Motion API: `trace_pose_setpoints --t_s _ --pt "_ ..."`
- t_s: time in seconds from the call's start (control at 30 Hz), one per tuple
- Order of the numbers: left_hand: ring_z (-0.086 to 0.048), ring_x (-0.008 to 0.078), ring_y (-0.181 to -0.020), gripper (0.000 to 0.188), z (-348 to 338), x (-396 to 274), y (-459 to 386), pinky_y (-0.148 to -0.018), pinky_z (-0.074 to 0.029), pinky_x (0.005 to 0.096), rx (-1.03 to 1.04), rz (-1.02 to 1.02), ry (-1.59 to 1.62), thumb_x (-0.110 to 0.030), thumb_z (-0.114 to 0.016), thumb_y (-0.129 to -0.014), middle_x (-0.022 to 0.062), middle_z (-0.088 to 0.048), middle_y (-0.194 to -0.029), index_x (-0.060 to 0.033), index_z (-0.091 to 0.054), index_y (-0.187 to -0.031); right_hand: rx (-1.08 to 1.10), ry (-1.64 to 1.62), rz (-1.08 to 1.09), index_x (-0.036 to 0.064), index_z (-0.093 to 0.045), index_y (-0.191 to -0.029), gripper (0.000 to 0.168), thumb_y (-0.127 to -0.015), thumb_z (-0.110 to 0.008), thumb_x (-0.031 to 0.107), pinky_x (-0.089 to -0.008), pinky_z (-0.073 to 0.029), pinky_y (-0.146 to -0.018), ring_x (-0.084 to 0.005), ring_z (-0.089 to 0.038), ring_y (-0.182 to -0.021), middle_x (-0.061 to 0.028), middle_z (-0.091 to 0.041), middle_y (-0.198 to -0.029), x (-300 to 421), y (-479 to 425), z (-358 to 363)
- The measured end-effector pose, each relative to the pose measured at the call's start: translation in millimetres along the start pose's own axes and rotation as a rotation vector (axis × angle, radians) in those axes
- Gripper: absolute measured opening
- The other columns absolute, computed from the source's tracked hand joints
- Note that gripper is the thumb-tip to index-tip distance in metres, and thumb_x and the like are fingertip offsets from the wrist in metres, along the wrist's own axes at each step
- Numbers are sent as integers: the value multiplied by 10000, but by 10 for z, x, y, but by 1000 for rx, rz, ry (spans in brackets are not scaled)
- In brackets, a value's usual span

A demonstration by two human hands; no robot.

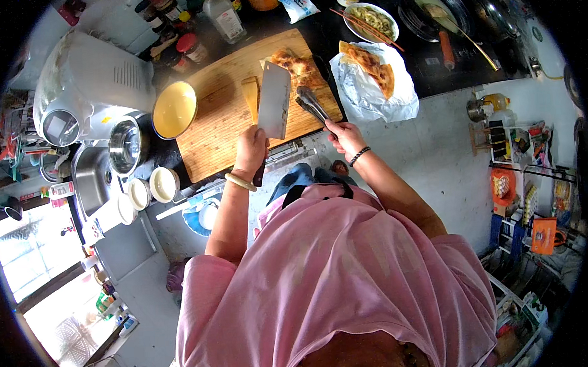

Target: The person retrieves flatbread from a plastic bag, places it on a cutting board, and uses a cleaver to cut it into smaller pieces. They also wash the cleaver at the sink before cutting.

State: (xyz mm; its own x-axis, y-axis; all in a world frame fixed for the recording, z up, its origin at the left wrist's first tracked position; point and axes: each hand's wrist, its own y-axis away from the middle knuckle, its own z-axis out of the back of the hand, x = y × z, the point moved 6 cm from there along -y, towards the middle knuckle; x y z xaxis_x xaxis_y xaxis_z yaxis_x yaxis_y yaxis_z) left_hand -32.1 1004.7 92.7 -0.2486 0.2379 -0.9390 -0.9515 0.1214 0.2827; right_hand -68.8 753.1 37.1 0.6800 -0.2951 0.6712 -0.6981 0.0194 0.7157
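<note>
My left hand [250, 147] is closed around the dark handle of a cleaver, its broad steel blade [274, 104] angled up over a wooden cutting board [214, 133]. A wooden spatula [250, 94] runs down to the same hand; whether the fingers also grip it I cannot tell. In my right hand [346, 135] is a pair of metal tongs [314, 105]. The tong tips are beside browned flatbread [297, 69] at the board's far right, partly hidden by the cleaver. More flatbread [371, 69] lies on a crumpled white sheet [376, 108] right of the board.
A yellow bowl [175, 110] stands at the board's left edge, near a steel bowl [125, 145], white bowls [164, 184] and a sink [92, 178]. At the back are a glass bottle [224, 21], a bowl of food [388, 22] with chopsticks, and a wok [455, 8].
</note>
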Motion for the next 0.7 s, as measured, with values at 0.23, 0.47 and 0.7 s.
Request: trace_pose_setpoints --t_s 0.23,0.47,0.7 --pt "-463 116 -416 237 72 -14 16 -397 -402 261 -21 18 -29 -150 -411 -927 50 -507 -589 3 -511 -775 32 -23 7 35 -602 -822 321 -828 -681 346 -201 -213 -349 -46 -371 -410 2 -529 -584 -13 50 53" --pt "-452 119 -399 223 97 -45 35 -389 -392 268 -58 11 -7 -131 -412 -909 55 -507 -573 6 -511 -762 10 7 44 36 -608 -824 322 -836 -672 351 -194 -219 -355 -34 -362 -414 12 -525 -586 24 172 210" --pt "-446 119 -405 217 63 -165 162 -389 -378 258 -44 -9 34 -109 -406 -914 50 -482 -546 -8 -478 -735 -36 -82 64 45 -624 -838 297 -852 -654 340 -189 -198 -343 -20 -319 -388 10 -530 -603 174 427 573"
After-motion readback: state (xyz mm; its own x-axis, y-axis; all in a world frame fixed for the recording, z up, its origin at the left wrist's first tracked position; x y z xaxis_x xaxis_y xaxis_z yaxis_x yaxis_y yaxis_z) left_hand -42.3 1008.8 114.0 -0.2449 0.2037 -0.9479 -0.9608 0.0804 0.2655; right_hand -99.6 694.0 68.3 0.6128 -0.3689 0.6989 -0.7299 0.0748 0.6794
